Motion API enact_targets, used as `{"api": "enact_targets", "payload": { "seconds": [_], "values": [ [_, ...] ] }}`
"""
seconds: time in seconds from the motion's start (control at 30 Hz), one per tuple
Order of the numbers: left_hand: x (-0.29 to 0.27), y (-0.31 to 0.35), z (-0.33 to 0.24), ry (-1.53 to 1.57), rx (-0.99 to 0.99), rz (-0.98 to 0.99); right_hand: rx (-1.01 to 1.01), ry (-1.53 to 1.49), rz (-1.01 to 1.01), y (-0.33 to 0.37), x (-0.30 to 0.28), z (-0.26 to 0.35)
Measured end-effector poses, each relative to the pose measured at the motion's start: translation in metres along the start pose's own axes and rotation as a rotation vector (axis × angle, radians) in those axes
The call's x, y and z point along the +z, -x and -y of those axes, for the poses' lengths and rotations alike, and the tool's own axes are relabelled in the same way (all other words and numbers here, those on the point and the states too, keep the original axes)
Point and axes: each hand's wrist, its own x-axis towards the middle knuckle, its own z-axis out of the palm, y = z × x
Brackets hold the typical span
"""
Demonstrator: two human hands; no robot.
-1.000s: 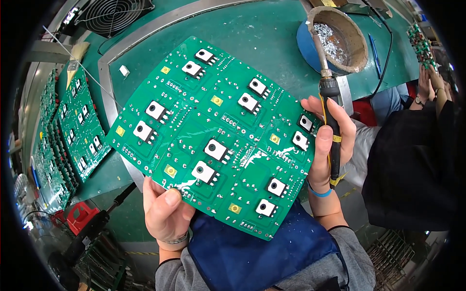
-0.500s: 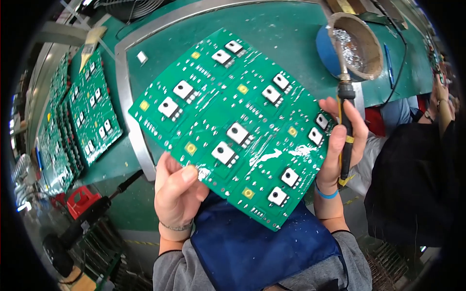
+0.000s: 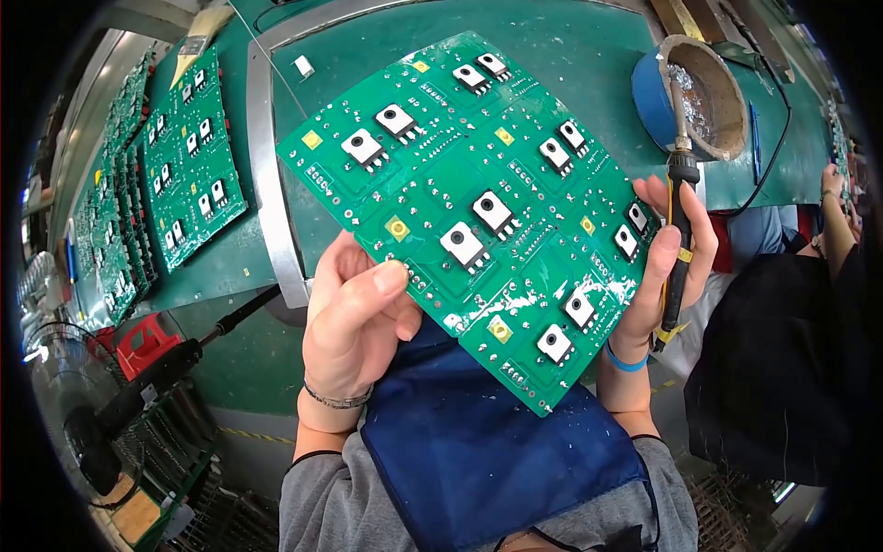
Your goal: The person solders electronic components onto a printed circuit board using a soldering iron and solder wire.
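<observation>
A large green circuit board point(image 3: 460, 179) is held tilted above my lap, with several white-topped, three-legged components and small yellow squares on its face. At its lower left edge, my left hand point(image 3: 349, 317) is closed, the thumb on top and the fingers partly underneath. My right hand point(image 3: 648, 294) grips the right edge with its thumb in front. That same hand also holds a soldering iron point(image 3: 679, 198), black-handled with yellow tape, its metal end pointing away from me toward a blue-sided round bowl point(image 3: 650, 101). Shiny scraps of metal lie inside the bowl.
Similar boards point(image 3: 198, 156) stand in a row at the left, a brush point(image 3: 198, 46) behind them. A metal frame bar point(image 3: 280, 230) crosses the green bench. A black tool point(image 3: 166, 386) and a red object point(image 3: 147, 345) are lower left. Another person point(image 3: 759, 368) works at the right.
The whole view has shifted slightly, with the bench things appearing farther right. The board has moved a little up and right along with both hands. Both grips and the soldering iron stay as before.
</observation>
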Motion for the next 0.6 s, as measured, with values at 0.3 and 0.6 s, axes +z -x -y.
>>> {"api": "enact_targets", "payload": {
  "seconds": [0.3, 0.6],
  "values": [
    [-0.0029, -0.0014, 0.0001, 0.055, 0.002, 0.034, 0.008, -0.004, -0.029, -0.0015, 0.0041, 0.0049],
    [0.0020, -0.0017, -0.0008, 0.067, 0.013, 0.053, 0.034, 0.004, -0.034, -0.0039, 0.0046, 0.0071]
  ]
}}
